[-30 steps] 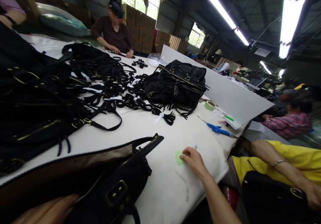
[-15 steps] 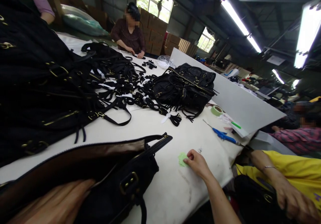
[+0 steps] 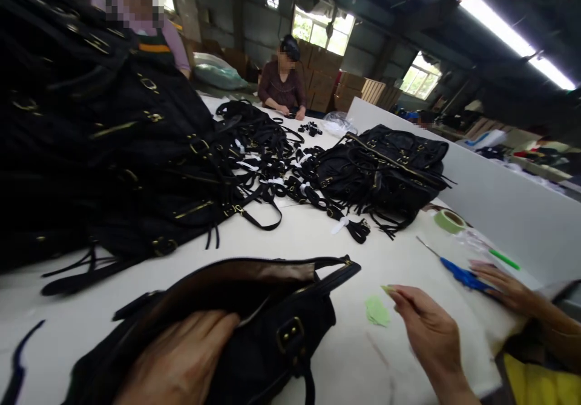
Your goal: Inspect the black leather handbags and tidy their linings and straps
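The left hand [image 3: 181, 350] and right hand [image 3: 433, 332] are bare, as is the right wrist [image 3: 449, 384].

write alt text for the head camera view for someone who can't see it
A person's left hand reaches into an open black bag on a white table, while the right hand pinches a small green piece beside other green scraps. Beyond lie black bags and straps; a co-worker's hand is at a blue tool.

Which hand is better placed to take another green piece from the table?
Probably the right hand: it is just beside the small green pile, though it pinches one green piece. The left hand is in the open black bag, farther away.
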The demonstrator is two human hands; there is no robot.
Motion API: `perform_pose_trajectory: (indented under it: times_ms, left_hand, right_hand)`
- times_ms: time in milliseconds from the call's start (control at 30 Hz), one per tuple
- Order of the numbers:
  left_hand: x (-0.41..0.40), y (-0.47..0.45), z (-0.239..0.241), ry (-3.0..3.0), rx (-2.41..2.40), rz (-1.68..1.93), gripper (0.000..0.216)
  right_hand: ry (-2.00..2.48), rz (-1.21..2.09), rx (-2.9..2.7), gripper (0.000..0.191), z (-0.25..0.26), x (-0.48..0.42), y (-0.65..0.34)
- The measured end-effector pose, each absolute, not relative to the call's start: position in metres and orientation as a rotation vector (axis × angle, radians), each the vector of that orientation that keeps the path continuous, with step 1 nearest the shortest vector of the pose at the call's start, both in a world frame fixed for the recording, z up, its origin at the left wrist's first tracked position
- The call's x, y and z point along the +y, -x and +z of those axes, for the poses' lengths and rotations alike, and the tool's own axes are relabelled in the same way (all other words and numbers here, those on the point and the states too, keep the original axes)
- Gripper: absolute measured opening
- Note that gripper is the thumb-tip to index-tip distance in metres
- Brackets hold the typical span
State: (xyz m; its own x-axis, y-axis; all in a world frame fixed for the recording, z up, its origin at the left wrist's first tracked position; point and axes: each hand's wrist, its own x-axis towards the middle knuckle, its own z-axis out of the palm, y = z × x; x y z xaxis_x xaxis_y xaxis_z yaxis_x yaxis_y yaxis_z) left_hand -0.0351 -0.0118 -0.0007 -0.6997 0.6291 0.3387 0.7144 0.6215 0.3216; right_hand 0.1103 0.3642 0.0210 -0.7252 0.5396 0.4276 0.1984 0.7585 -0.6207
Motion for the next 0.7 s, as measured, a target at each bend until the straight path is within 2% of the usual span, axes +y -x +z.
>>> perform_pose_trajectory:
  times_ms: [67,133,267,400,567,700]
  left_hand:
    - [-0.010,0.035,0.009,1.168,-2.676,-0.519,0.045]
    - [-0.005,0.032,0.020,1.191,-2.720,-0.433,0.046]
    - [0.000,0.023,0.028,1.150,-2.765,-0.454,0.046]
    - [-0.002,0.015,0.025,1.082,-2.787,-0.483,0.048]
    - [-0.001,0.019,0.029,1.075,-2.855,-0.589,0.043]
    - [0.006,0.027,0.040,1.083,-2.974,-0.977,0.027]
  right_hand:
    - [0.179,0.647,-2.347,0.012,0.051,0.327,-0.090]
    - [-0.186,0.632,-2.346,0.023,0.075,0.285,-0.066]
    - [-0.596,0.638,-2.366,0.022,0.087,0.212,-0.017]
    - [-0.646,0.536,-2.550,0.024,0.076,0.181,0.007]
    - [-0.508,0.467,-2.394,0.029,0.077,0.204,-0.007]
    - [-0.277,0.313,-2.506,0.056,0.068,0.231,-0.010]
